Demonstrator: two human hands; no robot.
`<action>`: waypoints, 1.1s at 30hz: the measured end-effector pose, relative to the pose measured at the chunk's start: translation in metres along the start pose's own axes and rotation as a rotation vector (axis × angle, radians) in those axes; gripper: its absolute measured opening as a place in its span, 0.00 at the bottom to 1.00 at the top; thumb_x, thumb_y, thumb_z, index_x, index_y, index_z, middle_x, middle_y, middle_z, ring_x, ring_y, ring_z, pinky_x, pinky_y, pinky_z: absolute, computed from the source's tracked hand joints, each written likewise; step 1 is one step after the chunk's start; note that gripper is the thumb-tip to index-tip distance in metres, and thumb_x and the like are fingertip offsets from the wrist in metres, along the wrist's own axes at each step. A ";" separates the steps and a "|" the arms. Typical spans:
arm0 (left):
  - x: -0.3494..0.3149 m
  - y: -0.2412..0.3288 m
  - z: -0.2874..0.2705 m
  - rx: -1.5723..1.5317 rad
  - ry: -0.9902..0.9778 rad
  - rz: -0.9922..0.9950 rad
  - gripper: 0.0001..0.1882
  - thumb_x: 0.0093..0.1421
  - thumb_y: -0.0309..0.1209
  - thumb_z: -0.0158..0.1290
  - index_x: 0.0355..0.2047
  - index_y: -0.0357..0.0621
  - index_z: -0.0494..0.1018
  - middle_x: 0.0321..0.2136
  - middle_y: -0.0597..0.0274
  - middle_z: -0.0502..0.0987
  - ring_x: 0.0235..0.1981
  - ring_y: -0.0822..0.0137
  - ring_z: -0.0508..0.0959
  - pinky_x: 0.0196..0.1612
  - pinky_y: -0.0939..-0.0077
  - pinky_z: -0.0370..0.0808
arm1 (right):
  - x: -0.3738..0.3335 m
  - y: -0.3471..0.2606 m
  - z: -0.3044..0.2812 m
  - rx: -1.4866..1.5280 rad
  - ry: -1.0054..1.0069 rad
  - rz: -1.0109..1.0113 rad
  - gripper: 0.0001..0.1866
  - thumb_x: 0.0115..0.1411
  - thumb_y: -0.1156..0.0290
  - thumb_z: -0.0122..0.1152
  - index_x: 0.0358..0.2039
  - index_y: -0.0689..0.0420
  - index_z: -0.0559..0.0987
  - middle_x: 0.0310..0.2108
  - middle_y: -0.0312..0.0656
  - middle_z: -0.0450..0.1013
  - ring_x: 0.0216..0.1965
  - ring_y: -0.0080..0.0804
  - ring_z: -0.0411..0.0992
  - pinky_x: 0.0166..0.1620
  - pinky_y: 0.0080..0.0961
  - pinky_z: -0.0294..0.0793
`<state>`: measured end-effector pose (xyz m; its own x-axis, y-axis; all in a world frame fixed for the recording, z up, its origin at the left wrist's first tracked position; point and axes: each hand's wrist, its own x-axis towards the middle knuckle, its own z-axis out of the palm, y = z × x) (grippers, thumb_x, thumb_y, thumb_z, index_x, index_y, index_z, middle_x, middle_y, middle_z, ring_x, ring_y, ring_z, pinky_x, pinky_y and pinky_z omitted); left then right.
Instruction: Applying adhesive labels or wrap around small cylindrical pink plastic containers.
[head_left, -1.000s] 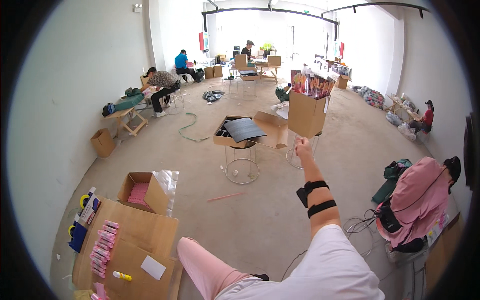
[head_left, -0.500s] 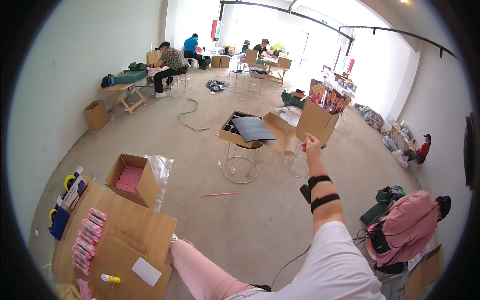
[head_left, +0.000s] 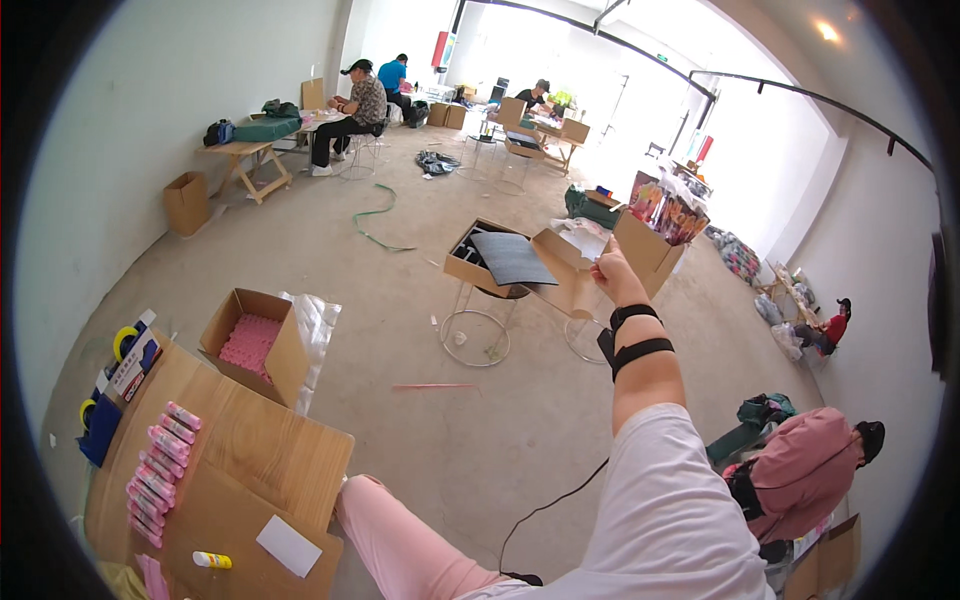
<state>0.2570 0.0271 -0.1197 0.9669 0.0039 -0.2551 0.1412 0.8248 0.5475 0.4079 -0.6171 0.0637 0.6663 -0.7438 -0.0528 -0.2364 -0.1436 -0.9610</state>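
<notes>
My right hand (head_left: 612, 270) reaches far out in front of me on a stretched arm with two black straps. Its fingers are closed at the near left edge of a tall cardboard box (head_left: 652, 255). Whether they grip that edge or something small is hidden. Colourful packets (head_left: 668, 208) stick up out of the box. Left of the hand, an open carton (head_left: 468, 270) holds dark items, with a grey sheet (head_left: 512, 258) lying across it. The carton rests on a wire-legged stool (head_left: 476, 335). My left hand is out of view.
A wooden table (head_left: 270, 430) at lower left bears pink tubes (head_left: 160, 460), a glue stick (head_left: 212, 560), white paper (head_left: 288, 546) and tape dispensers (head_left: 125, 375). Beside it stands a box of pink pieces (head_left: 285, 365). A person in pink (head_left: 805, 465) sits at right; several others work farther back.
My right hand has shifted left and farther out, from in front of the tall box's lower part to its left edge. The whole view has turned slightly.
</notes>
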 end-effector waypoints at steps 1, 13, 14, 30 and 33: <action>-0.003 0.002 -0.003 0.001 0.019 0.019 0.21 0.64 0.44 0.41 0.53 0.48 0.63 0.36 0.59 0.74 0.18 0.75 0.69 0.16 0.83 0.67 | 0.001 0.002 0.001 -0.022 0.027 0.002 0.40 0.57 0.83 0.41 0.66 0.40 0.42 0.23 0.37 0.65 0.20 0.21 0.64 0.22 0.18 0.66; -0.158 0.053 -0.026 -0.024 0.315 0.441 0.22 0.62 0.45 0.44 0.50 0.44 0.63 0.39 0.47 0.74 0.21 0.69 0.73 0.18 0.80 0.70 | -0.134 0.040 0.149 -0.143 -0.660 -0.443 0.10 0.61 0.61 0.54 0.31 0.54 0.76 0.20 0.25 0.64 0.19 0.13 0.60 0.19 0.12 0.55; -0.155 0.053 -0.010 0.046 0.303 0.404 0.20 0.63 0.44 0.42 0.49 0.44 0.64 0.37 0.48 0.75 0.21 0.71 0.72 0.19 0.80 0.69 | -0.175 0.041 0.156 -0.129 -0.689 -0.411 0.13 0.61 0.59 0.54 0.25 0.54 0.73 0.16 0.26 0.61 0.16 0.14 0.58 0.17 0.15 0.54; -0.210 0.035 0.039 0.147 0.243 0.588 0.21 0.67 0.42 0.35 0.55 0.44 0.58 0.41 0.48 0.73 0.24 0.73 0.72 0.22 0.81 0.69 | -0.546 0.038 0.205 0.352 -1.626 -0.522 0.06 0.60 0.74 0.53 0.28 0.61 0.69 0.20 0.32 0.67 0.19 0.15 0.62 0.22 0.16 0.60; -0.215 0.034 0.042 0.223 0.227 0.660 0.22 0.67 0.42 0.35 0.56 0.44 0.58 0.41 0.50 0.73 0.26 0.74 0.71 0.25 0.81 0.69 | -0.553 0.036 0.192 0.341 -1.695 -0.556 0.07 0.58 0.75 0.57 0.28 0.60 0.68 0.21 0.32 0.67 0.20 0.15 0.63 0.23 0.16 0.62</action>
<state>0.0624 0.0306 -0.0130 0.8011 0.5972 0.0388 -0.3925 0.4752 0.7875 0.1664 -0.0853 0.0060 0.5787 0.7663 0.2790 0.2345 0.1714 -0.9569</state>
